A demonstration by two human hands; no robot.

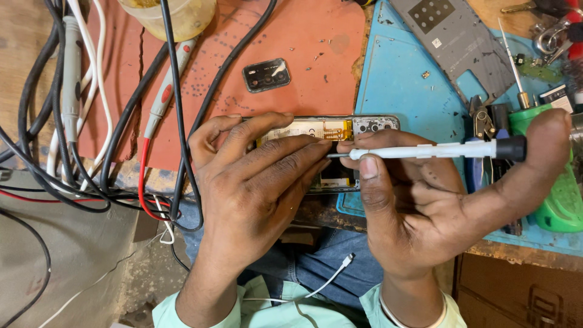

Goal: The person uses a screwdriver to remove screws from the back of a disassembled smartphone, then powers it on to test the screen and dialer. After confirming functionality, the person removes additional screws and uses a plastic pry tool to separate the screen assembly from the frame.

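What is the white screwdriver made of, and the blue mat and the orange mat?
The screwdriver looks like smooth white plastic with a black cap; its thin grey tip shines like metal. The right hand holds it and the left hand steadies the opened phone. The blue mat looks like matte, moulded rubber or silicone. The orange mat seems to be rubbery sheet too, dull, stained and cracked at its edge.

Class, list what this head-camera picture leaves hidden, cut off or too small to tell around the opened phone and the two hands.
Head view only:
- Opened phone with yellow battery label: lower half hidden by the left hand and right hand.
- White-handled screwdriver: tip hidden behind the left fingertips.
- Tiny screws on the orange mat: too small to tell apart.
- Translucent plastic tub: cut off by the top edge.
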